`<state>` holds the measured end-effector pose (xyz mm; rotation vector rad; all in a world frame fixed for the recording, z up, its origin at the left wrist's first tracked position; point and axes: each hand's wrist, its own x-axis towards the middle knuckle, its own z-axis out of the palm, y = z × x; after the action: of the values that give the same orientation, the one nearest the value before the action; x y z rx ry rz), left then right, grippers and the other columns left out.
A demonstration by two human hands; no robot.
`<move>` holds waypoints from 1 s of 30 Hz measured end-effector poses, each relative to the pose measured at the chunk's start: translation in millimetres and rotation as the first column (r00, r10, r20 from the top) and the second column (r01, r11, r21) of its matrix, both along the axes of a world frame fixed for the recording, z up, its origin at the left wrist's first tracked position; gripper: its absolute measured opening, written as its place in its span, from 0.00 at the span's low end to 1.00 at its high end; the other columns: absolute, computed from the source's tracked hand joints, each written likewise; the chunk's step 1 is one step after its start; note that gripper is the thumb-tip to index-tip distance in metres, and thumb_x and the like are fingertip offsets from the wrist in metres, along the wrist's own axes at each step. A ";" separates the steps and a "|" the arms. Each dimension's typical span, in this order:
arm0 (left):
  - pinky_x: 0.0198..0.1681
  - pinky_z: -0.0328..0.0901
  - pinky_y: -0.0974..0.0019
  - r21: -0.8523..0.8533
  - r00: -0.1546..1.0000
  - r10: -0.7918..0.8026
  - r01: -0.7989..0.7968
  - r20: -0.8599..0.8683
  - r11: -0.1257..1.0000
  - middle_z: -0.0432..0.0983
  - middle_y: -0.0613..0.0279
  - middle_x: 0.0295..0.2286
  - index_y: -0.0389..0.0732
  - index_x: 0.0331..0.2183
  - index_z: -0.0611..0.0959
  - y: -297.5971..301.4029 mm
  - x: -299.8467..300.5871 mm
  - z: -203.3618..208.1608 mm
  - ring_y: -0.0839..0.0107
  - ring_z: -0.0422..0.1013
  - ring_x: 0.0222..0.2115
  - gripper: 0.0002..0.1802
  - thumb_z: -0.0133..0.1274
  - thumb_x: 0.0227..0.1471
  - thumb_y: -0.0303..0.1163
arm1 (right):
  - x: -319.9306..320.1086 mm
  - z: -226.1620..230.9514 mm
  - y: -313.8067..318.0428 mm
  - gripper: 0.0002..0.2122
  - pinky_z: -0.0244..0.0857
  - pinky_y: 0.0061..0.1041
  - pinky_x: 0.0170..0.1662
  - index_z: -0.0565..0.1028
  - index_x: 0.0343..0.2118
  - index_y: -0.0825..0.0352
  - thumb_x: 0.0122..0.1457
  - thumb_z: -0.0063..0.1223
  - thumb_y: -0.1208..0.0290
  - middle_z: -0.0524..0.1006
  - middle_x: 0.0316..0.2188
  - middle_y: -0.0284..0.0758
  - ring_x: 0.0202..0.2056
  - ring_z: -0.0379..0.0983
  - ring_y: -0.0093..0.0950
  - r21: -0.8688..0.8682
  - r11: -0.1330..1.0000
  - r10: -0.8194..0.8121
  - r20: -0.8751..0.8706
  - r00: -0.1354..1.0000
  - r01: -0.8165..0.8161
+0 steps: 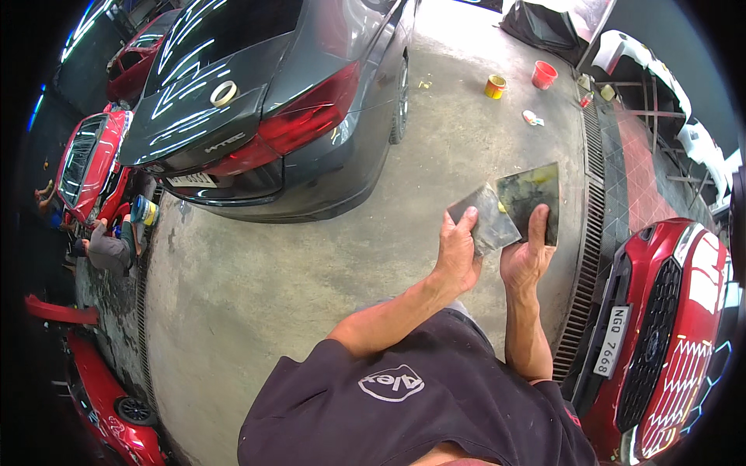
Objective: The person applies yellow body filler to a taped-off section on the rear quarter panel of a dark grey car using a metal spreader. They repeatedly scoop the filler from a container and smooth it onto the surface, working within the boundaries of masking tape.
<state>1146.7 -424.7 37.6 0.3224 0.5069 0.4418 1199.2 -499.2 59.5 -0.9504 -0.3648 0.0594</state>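
My left hand (457,256) grips a flat grey metal scraper blade (483,217) by its lower edge. My right hand (527,256) holds a second, darker flat plate (530,194) smeared with yellowish-green filler. The two plates overlap in front of me, with the grey one laid across the left edge of the dark one. Both are held above the concrete floor (311,272), to the right of the rear of a dark grey car (256,116).
A roll of tape (224,93) lies on the grey car's boot lid. Red cars stand at the right (668,334) and the left (89,163). A person crouches at the left (109,248). A yellow can (495,86) and a red cup (544,74) stand beside a floor drain grate (594,233).
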 end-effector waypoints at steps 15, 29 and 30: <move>0.43 0.67 0.72 0.729 0.963 0.262 -0.220 0.058 0.648 0.76 0.63 0.40 0.38 0.53 0.71 113.8 -209.3 -32.6 0.79 0.70 0.39 0.14 0.47 0.70 0.31 | -190.4 29.3 59.0 0.21 0.67 0.29 0.49 0.68 0.64 0.64 0.68 0.48 0.75 0.73 0.48 0.42 0.44 0.72 0.32 -0.864 0.486 0.535 0.174 0.827 -0.134; 0.54 0.69 0.61 0.462 0.937 0.303 -0.350 0.174 0.815 0.73 0.56 0.52 0.43 0.62 0.70 163.8 -284.8 -16.5 0.67 0.73 0.50 0.21 0.42 0.69 0.29 | -321.1 8.0 57.1 0.18 0.72 0.35 0.45 0.80 0.52 0.62 0.59 0.55 0.81 0.79 0.44 0.41 0.42 0.78 0.40 -0.836 0.472 0.322 0.460 0.828 0.281; 0.54 0.69 0.61 0.442 0.940 0.284 -0.340 0.189 0.830 0.73 0.56 0.52 0.43 0.61 0.71 161.0 -287.7 -12.8 0.67 0.73 0.50 0.21 0.42 0.69 0.29 | -330.4 8.6 60.2 0.19 0.72 0.35 0.45 0.80 0.52 0.63 0.57 0.56 0.83 0.79 0.45 0.40 0.43 0.77 0.41 -0.805 0.495 0.325 0.520 0.790 0.327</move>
<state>859.0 -263.7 24.9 0.6837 0.3318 0.9062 868.7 -438.9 68.2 -2.0416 -1.0265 -0.0942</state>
